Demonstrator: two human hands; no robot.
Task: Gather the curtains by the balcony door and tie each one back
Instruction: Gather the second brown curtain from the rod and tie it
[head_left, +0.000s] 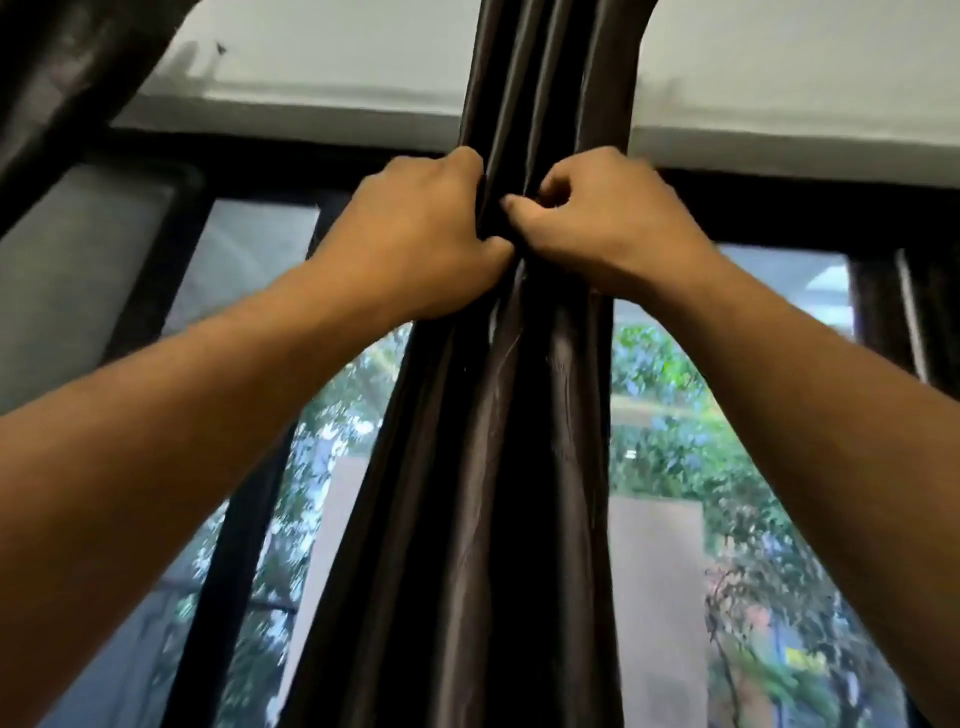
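Bunching the slippery, soft curtain (524, 415) at twelve o'clock, left hand (415, 228) and right hand (602, 228) close tightly round its folds.

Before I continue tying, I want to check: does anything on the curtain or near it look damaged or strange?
Nothing stands out. The dark curtain hangs bunched in folds, with left hand and right hand closed on it. No tear shows; the picture is blurry.
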